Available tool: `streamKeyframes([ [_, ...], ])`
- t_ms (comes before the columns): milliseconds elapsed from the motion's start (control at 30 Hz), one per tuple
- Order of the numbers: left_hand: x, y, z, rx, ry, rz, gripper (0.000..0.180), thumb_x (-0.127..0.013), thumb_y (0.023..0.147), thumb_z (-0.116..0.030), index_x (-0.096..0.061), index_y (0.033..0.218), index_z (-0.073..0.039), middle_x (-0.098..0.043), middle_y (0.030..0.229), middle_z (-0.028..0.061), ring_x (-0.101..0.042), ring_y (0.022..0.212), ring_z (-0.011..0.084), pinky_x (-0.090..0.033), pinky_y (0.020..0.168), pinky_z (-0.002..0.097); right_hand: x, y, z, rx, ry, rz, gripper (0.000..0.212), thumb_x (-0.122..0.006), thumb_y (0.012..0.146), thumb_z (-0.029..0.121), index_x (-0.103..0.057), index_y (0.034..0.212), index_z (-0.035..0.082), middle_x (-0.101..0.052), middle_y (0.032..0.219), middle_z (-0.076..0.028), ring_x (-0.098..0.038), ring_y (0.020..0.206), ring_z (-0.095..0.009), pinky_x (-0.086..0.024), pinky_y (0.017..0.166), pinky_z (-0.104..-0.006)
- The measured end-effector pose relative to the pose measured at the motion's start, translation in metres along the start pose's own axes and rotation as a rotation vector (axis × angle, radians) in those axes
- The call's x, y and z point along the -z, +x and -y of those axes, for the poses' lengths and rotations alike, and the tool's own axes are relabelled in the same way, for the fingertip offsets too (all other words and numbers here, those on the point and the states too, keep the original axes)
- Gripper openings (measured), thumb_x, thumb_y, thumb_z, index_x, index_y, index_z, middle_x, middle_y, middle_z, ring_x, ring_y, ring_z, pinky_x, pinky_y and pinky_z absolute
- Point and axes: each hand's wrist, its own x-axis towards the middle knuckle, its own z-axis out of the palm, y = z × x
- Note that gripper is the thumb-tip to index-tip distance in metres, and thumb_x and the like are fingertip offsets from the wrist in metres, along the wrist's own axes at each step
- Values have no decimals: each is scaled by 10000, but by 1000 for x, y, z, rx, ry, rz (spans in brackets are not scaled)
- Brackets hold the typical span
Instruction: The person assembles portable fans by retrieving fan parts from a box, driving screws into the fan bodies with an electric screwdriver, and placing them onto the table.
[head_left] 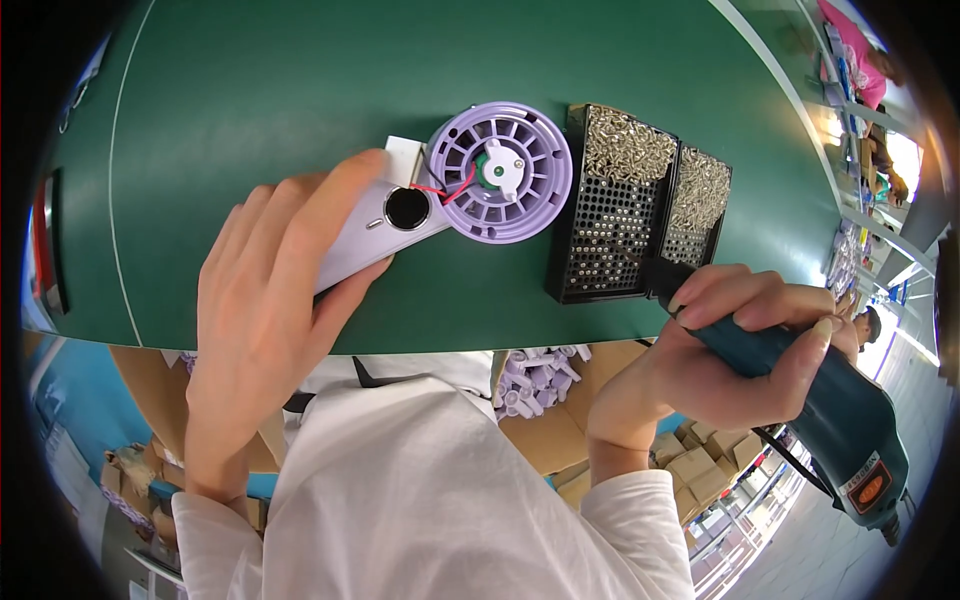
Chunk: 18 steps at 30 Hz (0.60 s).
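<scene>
My left hand (275, 265) is closed around the lavender handle of a small handheld fan (500, 228), which lies on the green table. The fan's round slotted head points right, with a white piece at its hub and red and black wires running to a white block (403, 160) under my index fingertip. A black round part sits on the handle. My right hand (740, 350) grips a dark teal electric screwdriver (835, 400). Its tip end reaches over the black screw trays (562, 270); the bit itself is hard to make out. Loose screws heap at the trays' far ends, others sit in holes.
Below the table edge a cardboard box (590, 405) holds many lavender parts (535, 380). More cardboard boxes (700, 465) stand at the lower right. A red-and-black object (47, 245) lies at the far left. A person in pink (855, 50) is at the upper right.
</scene>
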Motion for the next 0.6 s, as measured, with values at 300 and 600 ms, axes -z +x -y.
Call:
streamKeyframes([
  [300,2,-1,-9,-77,73,110,531,-730,652,-30,-664,1150,-201,-544,903,81,-528,725,241,-449,614,335,-1,3,22,120,205,-45,269,-381,953,258,-438,1065,20,-413,693,-97,-413,354,-213,-398,316,-347],
  [600,-2,-5,-7,-103,62,26,583,-667,599,-24,-675,1149,-220,-518,880,89,-503,679,227,-442,586,308,-56,6,43,123,332,206,309,-459,904,275,-455,984,-24,-396,723,-71,-344,377,-152,-308,335,-287],
])
